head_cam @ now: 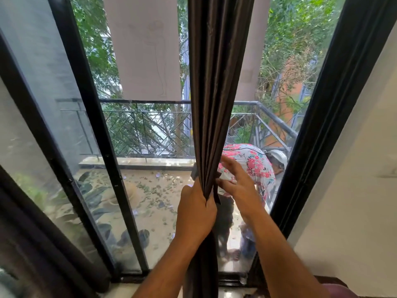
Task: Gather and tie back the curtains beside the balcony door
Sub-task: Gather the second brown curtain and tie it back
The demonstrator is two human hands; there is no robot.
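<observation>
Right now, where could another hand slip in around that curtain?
Open room lies left of the curtain, between it and the black door frame. The right side is crowded: the right hand reaches to the folds there, and the left hand grips the bunch below.

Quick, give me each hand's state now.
Left hand: closed around the gathered brown curtain.
Right hand: fingers mostly straight against the curtain's right edge, thumb at a dark strip; grip unclear.

Bright daylight pours in from the far balcony; the dark curtain (217,82) is backlit. The left glass (53,147) shows reflections, and straight frames bow at the edges.
</observation>
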